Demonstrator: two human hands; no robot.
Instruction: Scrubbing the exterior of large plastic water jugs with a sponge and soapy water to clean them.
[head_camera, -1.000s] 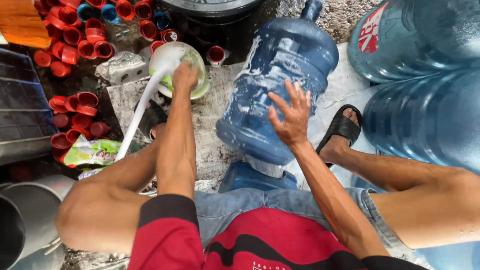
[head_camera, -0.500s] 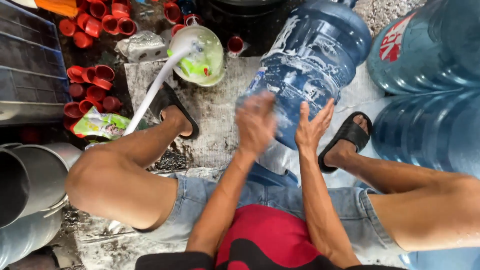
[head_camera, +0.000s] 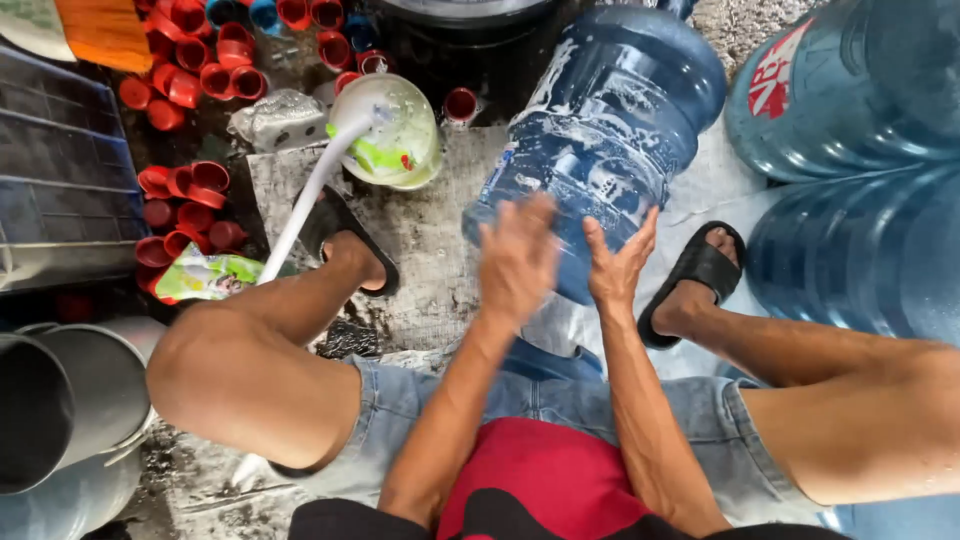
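A large blue water jug (head_camera: 610, 120) lies tilted on the wet ground in front of me, streaked with white soap foam. My left hand (head_camera: 517, 258) is flat against its lower end, fingers apart and motion-blurred. My right hand (head_camera: 620, 265) rests open on the same end, just to the right. Neither hand grips anything. A pale green bowl (head_camera: 395, 140) with a sponge in it sits to the left, and a white hose (head_camera: 305, 200) runs into it.
Several red caps (head_camera: 190, 190) lie scattered at the left beside a dark crate (head_camera: 60, 190). Two more blue jugs (head_camera: 850, 90) stand at the right. Grey metal buckets (head_camera: 70, 400) sit at lower left. My feet in black sandals (head_camera: 695, 270) flank the jug.
My left hand left the bowl and came across to the jug's lower end. The view has shifted closer and downward. My right hand stayed on the jug.
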